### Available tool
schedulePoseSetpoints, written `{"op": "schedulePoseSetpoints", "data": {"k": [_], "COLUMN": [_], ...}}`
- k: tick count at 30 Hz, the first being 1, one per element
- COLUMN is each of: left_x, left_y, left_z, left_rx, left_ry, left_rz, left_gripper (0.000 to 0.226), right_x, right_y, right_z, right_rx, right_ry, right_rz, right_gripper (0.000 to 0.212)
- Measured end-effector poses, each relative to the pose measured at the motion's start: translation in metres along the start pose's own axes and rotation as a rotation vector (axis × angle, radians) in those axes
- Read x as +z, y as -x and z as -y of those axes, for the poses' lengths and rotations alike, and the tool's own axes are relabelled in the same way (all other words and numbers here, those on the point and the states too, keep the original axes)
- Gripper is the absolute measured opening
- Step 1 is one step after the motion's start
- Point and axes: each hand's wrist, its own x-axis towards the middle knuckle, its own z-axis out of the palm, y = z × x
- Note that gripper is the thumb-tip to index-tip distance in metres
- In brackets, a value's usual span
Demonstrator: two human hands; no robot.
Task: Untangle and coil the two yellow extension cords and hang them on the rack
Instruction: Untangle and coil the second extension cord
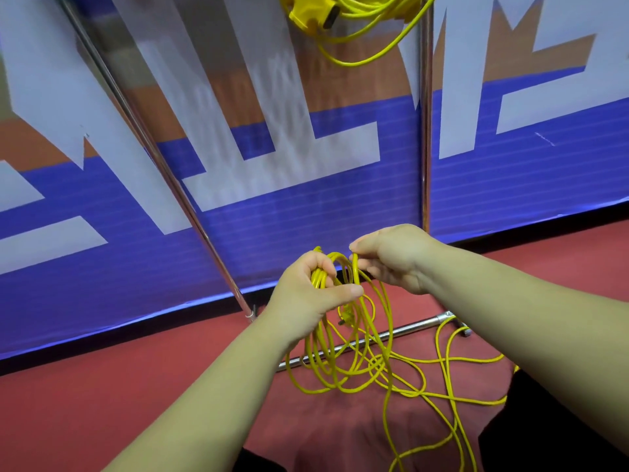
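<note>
Your left hand (306,294) grips bunched yellow cord (319,280) loops; right hand (398,257) fingers (367,266) pinch one strand; slack tangled on floor (102,386).

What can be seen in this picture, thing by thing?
hung yellow extension cord with socket block: one, yellow, top, hanging by the rack's right pole.
half-coiled yellow extension cord: one, yellow, loops in both hands, rest loose on the floor.
shiny metal rack: one, silver, poles and base bar before the banner.
printed banner: one, blue, white, orange, behind.
carpeted floor: red, below.
left hand: one, grips the loops.
right hand: one, fingers pinch a loop.
</note>
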Motion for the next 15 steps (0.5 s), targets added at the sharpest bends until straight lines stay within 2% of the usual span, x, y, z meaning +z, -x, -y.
{"op": "schedulePoseSetpoints", "data": {"k": [6,9,15], "left_x": [0.013,0.016,0.009], "left_y": [0.000,-0.003,-0.008], "left_z": [-0.002,0.001,-0.005], "left_rx": [-0.010,-0.016,-0.039], "left_ry": [0.001,0.020,0.161], "left_rz": [-0.101,-0.107,-0.091], "left_gripper": [0.052,0.047,0.035], "right_x": [0.003,0.002,-0.004], "right_y": [0.006,0.008,0.006], "right_z": [0.006,0.007,0.008], "right_rx": [-0.045,-0.064,-0.139], "right_ry": [-0.109,-0.148,-0.048], "right_rz": [0.024,0.057,0.092], "right_gripper": [0.007,0.014,0.017]}}
